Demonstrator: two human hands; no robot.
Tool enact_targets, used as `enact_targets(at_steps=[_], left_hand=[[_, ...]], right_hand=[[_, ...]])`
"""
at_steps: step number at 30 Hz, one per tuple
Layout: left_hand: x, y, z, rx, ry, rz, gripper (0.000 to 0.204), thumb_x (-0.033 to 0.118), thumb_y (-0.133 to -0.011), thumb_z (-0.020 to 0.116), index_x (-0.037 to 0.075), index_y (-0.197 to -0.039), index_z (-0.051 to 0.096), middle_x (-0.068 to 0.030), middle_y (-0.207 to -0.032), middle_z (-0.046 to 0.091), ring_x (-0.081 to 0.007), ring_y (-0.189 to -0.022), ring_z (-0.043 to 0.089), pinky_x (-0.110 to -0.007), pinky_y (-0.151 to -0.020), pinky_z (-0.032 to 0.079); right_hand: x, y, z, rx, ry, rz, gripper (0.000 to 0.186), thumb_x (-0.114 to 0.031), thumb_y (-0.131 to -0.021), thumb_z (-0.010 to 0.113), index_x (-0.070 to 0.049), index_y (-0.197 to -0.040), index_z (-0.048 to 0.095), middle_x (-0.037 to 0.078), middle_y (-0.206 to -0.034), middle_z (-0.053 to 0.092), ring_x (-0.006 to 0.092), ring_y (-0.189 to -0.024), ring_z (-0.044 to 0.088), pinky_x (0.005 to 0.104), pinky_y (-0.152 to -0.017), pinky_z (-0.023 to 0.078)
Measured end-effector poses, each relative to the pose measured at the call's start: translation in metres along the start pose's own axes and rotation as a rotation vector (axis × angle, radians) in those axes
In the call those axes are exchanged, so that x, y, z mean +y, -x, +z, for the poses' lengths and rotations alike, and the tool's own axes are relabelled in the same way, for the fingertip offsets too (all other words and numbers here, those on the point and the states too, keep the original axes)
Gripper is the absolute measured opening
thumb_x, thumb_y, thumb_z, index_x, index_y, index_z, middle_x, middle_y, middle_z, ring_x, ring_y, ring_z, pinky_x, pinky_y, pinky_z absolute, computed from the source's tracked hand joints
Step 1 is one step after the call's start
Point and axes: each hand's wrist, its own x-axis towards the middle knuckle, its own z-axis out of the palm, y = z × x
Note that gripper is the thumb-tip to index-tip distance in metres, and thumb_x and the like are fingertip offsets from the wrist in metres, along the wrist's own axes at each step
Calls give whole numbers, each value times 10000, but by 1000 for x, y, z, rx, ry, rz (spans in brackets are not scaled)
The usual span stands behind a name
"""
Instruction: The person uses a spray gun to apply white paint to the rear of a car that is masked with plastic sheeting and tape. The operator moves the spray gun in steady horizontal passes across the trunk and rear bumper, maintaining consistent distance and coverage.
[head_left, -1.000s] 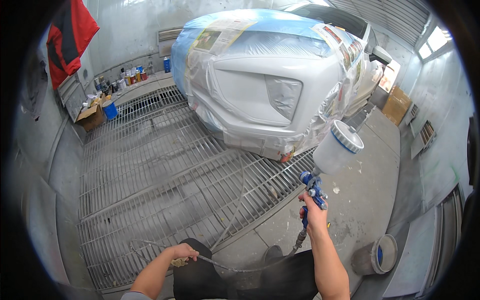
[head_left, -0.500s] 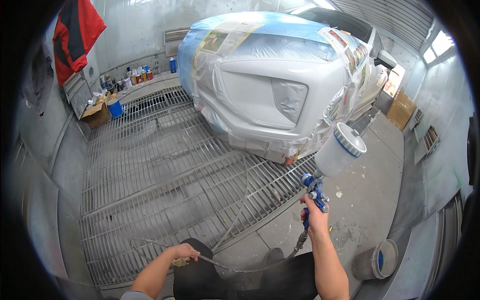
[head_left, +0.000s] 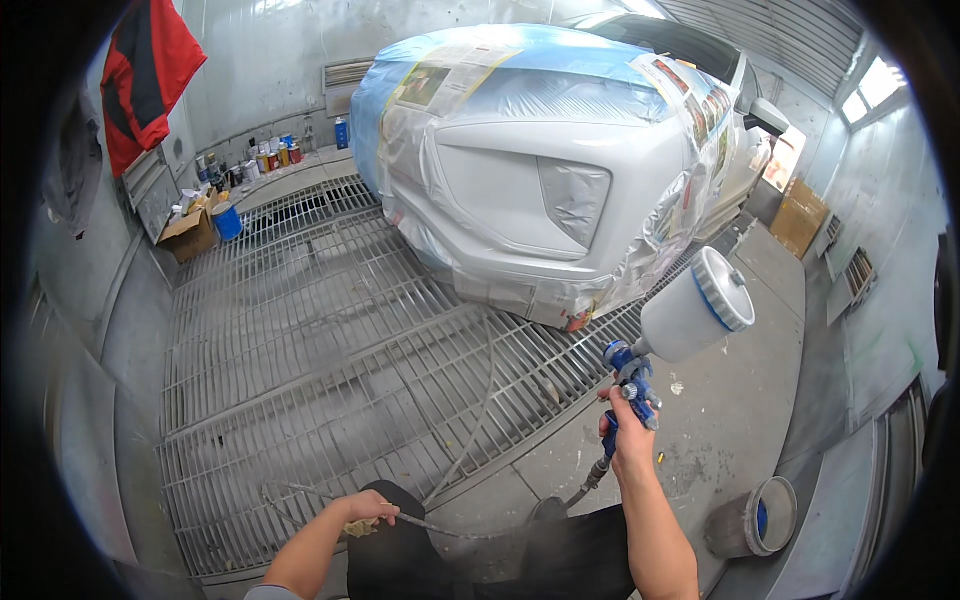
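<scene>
My right hand (head_left: 630, 432) is closed round the handle of a blue spray gun (head_left: 628, 378), with a white paint cup (head_left: 697, 305) mounted on top and tilted to the right. From the handle's base a grey air hose (head_left: 455, 533) runs left across my legs. My left hand (head_left: 366, 508) is closed round this hose near my left knee, and a crumpled yellowish cloth (head_left: 360, 527) shows under its fingers. Ahead stands a car, its whitish bumper (head_left: 500, 200) bare between blue and clear masking film (head_left: 560, 60) and sheets of newspaper. The gun is apart from the bumper.
Metal floor grating (head_left: 300, 330) spreads to the left. A dirty bucket (head_left: 745, 522) stands by the right wall. Several paint cans (head_left: 275, 158), a cardboard box (head_left: 190, 235) and a blue tin (head_left: 228, 221) sit at the far left. A red and black garment (head_left: 150, 85) hangs there.
The paint cup has tipped further to the right as my right hand turned the gun slightly. My left hand keeps its grip on the hose. The view has shifted a little.
</scene>
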Motion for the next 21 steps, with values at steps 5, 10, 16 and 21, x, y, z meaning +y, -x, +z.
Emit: enact_targets(at_steps=[5, 10, 16, 21], left_hand=[[1, 0, 0, -3, 25, -6, 374, 433, -1019, 705, 99, -911, 833, 6, -875, 702, -116, -712, 575, -325, -670, 499], [-3, -3, 0, -10, 37, -22, 368, 434, -1016, 709, 103, -909, 829, 18, -843, 689, -109, -708, 576, -320, -657, 495], [-3, -6, -4, -20, 38, -8, 375, 452, -1010, 717, 110, -902, 827, 19, -796, 669, -109, -700, 575, -315, -650, 491], [-5, -16, -4, -36, 26, -31, 374, 458, -1017, 707, 119, -923, 833, 10, -787, 659, -120, -710, 587, -328, -660, 491]], right_hand=[[2, -1, -2, -22, -89, -42, 240, -176, -996, 739, -14, -1158, 668, 95, -956, 743, 114, -543, 577, 280, -478, 442], [2, 1, 0, -23, -121, -50, 288, -175, -1002, 733, -23, -1226, 637, 112, -1017, 743, 123, -545, 574, 283, -487, 443], [1, 0, -6, -6, -146, -61, 320, -180, -1004, 730, -18, -1263, 633, 114, -1026, 740, 128, -552, 574, 286, -492, 445], [-7, 6, -5, 11, -161, -48, 342, -181, -1007, 726, -7, -1285, 631, 112, -1038, 739, 129, -577, 581, 290, -504, 454]])
